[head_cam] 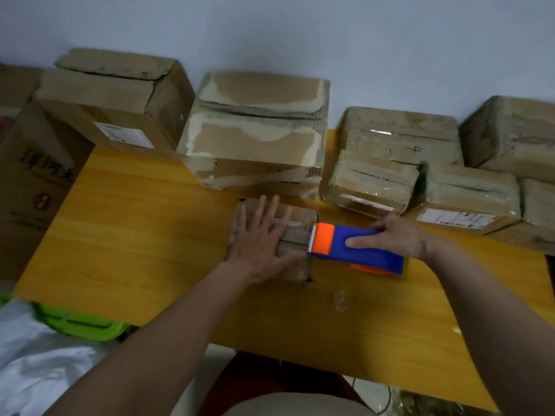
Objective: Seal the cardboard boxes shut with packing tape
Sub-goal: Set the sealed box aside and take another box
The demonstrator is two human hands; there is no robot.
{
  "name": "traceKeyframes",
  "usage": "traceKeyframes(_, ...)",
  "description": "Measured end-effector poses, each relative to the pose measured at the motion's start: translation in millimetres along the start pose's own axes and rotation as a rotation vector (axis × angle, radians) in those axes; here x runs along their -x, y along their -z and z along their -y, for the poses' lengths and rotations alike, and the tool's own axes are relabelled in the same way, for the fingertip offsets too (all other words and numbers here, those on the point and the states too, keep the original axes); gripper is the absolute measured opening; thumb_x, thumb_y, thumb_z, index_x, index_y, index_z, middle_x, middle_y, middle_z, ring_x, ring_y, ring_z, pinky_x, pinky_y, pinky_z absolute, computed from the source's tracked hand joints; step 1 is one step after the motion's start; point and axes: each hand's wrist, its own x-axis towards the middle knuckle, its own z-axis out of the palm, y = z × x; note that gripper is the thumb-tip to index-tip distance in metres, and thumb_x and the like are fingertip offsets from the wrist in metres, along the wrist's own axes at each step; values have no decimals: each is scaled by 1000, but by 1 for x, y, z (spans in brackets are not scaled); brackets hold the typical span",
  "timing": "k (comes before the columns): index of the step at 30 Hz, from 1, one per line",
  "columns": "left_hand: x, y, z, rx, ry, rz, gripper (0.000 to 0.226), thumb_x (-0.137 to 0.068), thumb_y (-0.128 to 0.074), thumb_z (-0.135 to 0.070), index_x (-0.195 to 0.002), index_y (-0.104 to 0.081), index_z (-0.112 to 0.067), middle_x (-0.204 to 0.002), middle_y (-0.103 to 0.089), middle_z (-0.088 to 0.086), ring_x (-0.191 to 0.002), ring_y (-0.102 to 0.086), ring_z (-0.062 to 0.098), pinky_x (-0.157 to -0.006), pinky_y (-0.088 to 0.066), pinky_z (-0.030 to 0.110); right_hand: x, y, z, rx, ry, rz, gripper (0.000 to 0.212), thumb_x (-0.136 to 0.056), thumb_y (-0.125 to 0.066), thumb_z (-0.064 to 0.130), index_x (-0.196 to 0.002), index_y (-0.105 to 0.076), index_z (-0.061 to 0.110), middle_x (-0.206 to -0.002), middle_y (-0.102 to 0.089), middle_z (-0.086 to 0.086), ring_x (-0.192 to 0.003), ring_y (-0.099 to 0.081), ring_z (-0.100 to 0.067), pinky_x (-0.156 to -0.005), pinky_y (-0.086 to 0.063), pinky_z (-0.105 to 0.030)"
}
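A small flat cardboard box (300, 219) lies in the middle of the yellow wooden table (135, 223). My left hand (259, 238) presses flat on its top with the fingers spread. My right hand (396, 235) grips a blue and orange tape dispenser (354, 249). The dispenser's toothed orange end sits at the box's right edge. A strip of tape runs across the box top under my left hand.
Several larger cardboard boxes line the wall behind: two big ones (114, 100) (258, 130) at the left and centre, taped parcels (399, 151) (468, 199) at the right. A printed carton (33, 181) stands left of the table. A green bin (87, 324) and white bags (39, 364) sit lower left.
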Motion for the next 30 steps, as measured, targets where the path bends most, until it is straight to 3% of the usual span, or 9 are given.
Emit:
traceKeyframes(2, 0, -1, 5, 181, 387, -167, 96, -80, 4, -80, -152, 13, -18, -157, 24, 6, -147, 17, 26, -114, 18, 48, -2, 0, -2, -2, 16, -3, 90, -51, -72, 70, -120, -56, 14, -102, -62, 1, -88, -59, -12, -62, -46, -24)
traceKeyframes(4, 1, 1, 12, 466, 755, -275, 78, -96, -16, -62, -153, -16, -8, -159, -18, 17, -145, -20, 32, -118, -17, 49, -6, -1, -5, -15, 34, 5, 93, -46, -71, 74, -118, -58, 16, -103, -64, 0, -89, -61, -14, -64, -47, -25)
traceKeyframes(5, 1, 2, 16, 582, 849, -317, 65, -100, -23, -53, -142, -39, -6, -142, -45, 18, -128, -44, 34, -101, -39, 46, -7, -1, -5, -12, 45, 11, 91, -46, -71, 74, -115, -59, 16, -103, -65, 0, -90, -62, -15, -65, -48, -26)
traceKeyframes(6, 1, 1, 18, 656, 886, -347, 54, -102, -26, -48, -120, -56, -7, -116, -61, 15, -101, -57, 33, -77, -46, 39, -6, -1, -4, -10, 56, 20, 84, -48, -70, 71, -111, -60, 17, -101, -65, -1, -89, -63, -15, -64, -48, -26)
traceKeyframes(7, 2, 1, 18, 674, 881, -355, 51, -103, -28, -46, -97, -62, -9, -91, -63, 10, -78, -57, 28, -59, -39, 34, -6, 0, -3, -12, 63, 25, 72, -53, -71, 67, -105, -62, 17, -97, -66, 0, -86, -63, -15, -63, -47, -25)
traceKeyframes(9, 6, 0, 16, 666, 851, -338, 51, -103, -30, -46, -77, -58, -13, -69, -55, 2, -58, -48, 20, -47, -28, 30, -6, 0, -2, -17, 84, 29, 51, -63, -72, 59, -94, -64, 19, -90, -68, 1, -81, -64, -14, -61, -47, -24)
traceKeyframes(21, 10, -7, 14, 643, 852, -352, 45, -101, -34, -50, -75, -58, -22, -65, -51, -6, -59, -47, 15, -47, -28, 27, 4, 2, -35, -102, 117, 23, 40, -65, -72, 50, -85, -72, 15, -77, -73, -3, -74, -68, -21, -68, -52, -32)
traceKeyframes(27, 8, -10, 16, 607, 845, -336, 46, -101, -33, -52, -89, -67, -24, -79, -62, 0, -68, -53, 20, -51, -34, 29, 7, 8, -44, -121, 116, 26, 62, -53, -74, 63, -92, -75, 15, -77, -74, -1, -78, -69, -23, -77, -55, -39)
traceKeyframes(30, 9, -12, 21, 467, 737, -337, 46, -102, -28, -47, -126, -59, -22, -126, -59, 7, -112, -55, 31, -90, -44, 42, 6, 4, -45, -118, 97, 25, 89, -32, -73, 83, -91, -74, 15, -78, -75, -1, -77, -70, -22, -77, -56, -39)
